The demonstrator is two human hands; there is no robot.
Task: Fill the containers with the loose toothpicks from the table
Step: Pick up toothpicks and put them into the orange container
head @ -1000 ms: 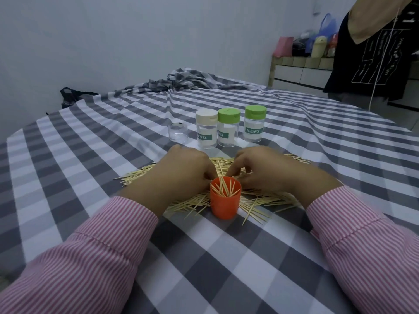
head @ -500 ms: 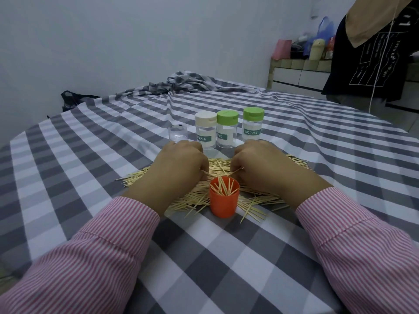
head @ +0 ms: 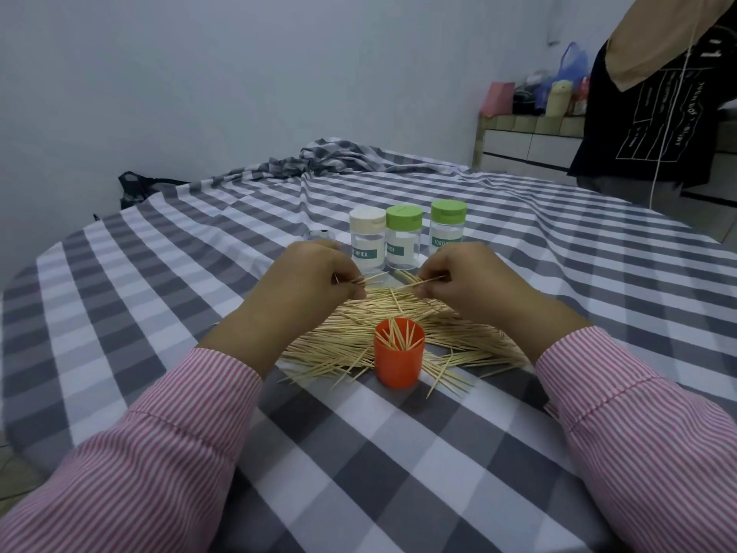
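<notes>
One head-worn wide-angle view (edges bowed, perhaps distorted) looks forward and down, close over the table (head: 119, 297).

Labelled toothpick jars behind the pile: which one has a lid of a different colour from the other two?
The leftmost jar has a cream-white lid; the middle jar and the right jar both have green lids.

The cream-lidded jar (head: 367, 245) has a green label reading "TOOTHPICK"; both green-lidded jars' labels show only part of it.
</notes>
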